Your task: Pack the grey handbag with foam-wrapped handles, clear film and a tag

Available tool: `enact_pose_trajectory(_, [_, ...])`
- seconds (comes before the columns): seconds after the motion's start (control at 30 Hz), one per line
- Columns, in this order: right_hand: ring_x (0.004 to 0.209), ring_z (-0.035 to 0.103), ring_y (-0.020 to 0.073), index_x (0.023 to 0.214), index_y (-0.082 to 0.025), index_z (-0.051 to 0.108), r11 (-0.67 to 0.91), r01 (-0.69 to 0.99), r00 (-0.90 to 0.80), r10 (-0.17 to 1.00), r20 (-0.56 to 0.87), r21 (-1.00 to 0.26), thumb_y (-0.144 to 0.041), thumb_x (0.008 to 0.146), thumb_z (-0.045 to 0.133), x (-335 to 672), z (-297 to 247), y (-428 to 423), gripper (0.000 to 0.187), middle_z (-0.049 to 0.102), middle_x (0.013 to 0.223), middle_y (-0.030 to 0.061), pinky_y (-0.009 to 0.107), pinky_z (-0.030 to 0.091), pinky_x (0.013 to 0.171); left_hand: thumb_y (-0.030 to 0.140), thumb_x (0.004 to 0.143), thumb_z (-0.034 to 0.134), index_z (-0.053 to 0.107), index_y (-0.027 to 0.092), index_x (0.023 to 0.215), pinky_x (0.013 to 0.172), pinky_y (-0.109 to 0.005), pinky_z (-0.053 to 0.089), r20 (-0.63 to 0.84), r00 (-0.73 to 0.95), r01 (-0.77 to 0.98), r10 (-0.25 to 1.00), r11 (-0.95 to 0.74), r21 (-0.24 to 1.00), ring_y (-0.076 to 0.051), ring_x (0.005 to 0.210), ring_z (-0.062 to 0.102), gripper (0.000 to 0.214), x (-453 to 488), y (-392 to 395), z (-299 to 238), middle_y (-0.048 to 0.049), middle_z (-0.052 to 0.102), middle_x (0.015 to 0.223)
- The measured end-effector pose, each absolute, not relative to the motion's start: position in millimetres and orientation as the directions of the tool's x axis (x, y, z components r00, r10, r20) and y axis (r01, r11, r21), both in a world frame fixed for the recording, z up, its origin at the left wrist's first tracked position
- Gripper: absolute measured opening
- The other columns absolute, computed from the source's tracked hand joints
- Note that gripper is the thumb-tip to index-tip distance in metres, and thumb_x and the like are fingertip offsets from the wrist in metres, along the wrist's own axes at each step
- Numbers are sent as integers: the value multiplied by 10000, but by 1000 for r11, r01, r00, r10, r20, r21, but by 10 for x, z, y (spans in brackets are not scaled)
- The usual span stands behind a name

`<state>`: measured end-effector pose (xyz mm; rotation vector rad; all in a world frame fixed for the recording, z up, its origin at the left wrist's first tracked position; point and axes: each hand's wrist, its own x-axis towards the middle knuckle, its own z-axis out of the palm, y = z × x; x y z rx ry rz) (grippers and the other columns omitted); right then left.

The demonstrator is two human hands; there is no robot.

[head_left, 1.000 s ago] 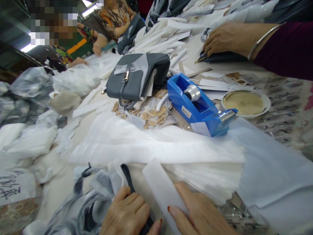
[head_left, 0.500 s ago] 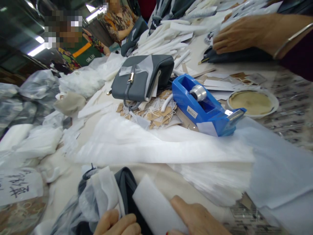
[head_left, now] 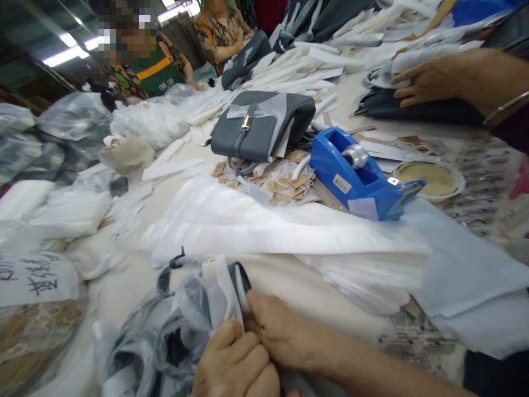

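Observation:
A dark grey handbag, partly wrapped in translucent film and white padding, lies at the bottom of the head view. My left hand is closed around the near edge of the bag, knuckles up. Just right of it, my right hand is curled at the bag's opening, against the dark rim. Its fingertips are hidden by the bag and my left hand, so whatever they hold does not show. A strap loop sticks up at the bag's far left.
White sheets lie beyond my hands. Past them are a blue tape dispenser, a finished-looking grey bag, paper tags and a round tub. Another person's hand rests on a dark bag at right. A labelled plastic bag sits left.
My right hand has moved left and up, into the bag's opening. The white piece it held now barely shows, if at all. My left hand and the bag have shifted right in view.

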<state>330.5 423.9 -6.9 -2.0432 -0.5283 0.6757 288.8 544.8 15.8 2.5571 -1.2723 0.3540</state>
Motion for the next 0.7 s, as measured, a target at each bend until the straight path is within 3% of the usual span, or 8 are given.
enact_pose_trajectory(0.07, [542,517,131,925,-74,575,-523,242,681,692,-241,-817,-152,862,434,3304,-8,4154,173,597,663,46,208,353,468,118,828,484,446,177,551,556,-326,305,333,653,-756,-680,-611,236,-113,504,467,286,2857,5417,200,32,478,501])
enact_pose_trajectory(0.17, [831,608,195,1201,-41,487,-558,286,755,632,-175,-779,-194,931,374,3228,81,3859,331,631,933,130,264,465,699,86,820,478,446,169,550,604,-349,302,287,732,-680,-618,-636,364,-119,535,450,285,2825,5393,269,27,467,522])
enact_pose_trajectory(0.23, [1016,558,189,1319,-100,399,-503,322,788,612,-67,-802,-156,929,353,3139,106,3611,397,580,1107,126,287,445,860,94,831,467,434,167,542,604,-353,287,274,732,-678,-624,-628,381,-115,520,417,300,2827,5388,295,29,443,517])
enact_pose_trajectory(0.3, [1069,513,160,1317,-152,412,-407,409,708,706,3,-817,-64,871,373,3037,82,3387,457,538,1173,95,261,415,919,101,834,461,426,165,535,593,-349,269,275,722,-688,-635,-617,382,-113,512,396,308,2839,5387,302,30,431,515])
enact_pose_trajectory(0.4, [941,519,140,1185,-144,521,-303,571,533,844,63,-763,-18,797,445,2894,-56,3236,415,512,1151,95,212,436,826,89,828,465,419,163,525,594,-348,258,267,724,-686,-636,-622,378,-114,518,396,316,2850,5387,296,28,430,511])
enact_pose_trajectory(0.47, [768,498,127,1011,-126,590,-259,680,472,870,139,-685,-75,842,474,2822,-194,3315,211,541,989,78,203,431,657,65,818,480,431,160,525,603,-351,261,250,735,-673,-630,-634,380,-116,528,410,311,2851,5392,285,24,444,514])
enact_pose_trajectory(0.57, [593,403,119,734,-132,595,-188,796,435,839,327,-576,-150,877,493,2757,-408,3606,177,501,713,20,230,321,468,37,805,483,420,154,516,595,-344,259,246,731,-677,-637,-631,378,-110,522,395,318,2863,5407,242,25,424,502])
enact_pose_trajectory(0.7, [538,358,110,689,-131,592,-177,806,482,751,451,-566,-106,814,495,2685,-580,3860,160,487,653,12,223,272,418,40,788,476,377,153,497,566,-330,247,294,689,-720,-662,-579,383,-100,488,349,328,2900,5383,143,29,373,477])
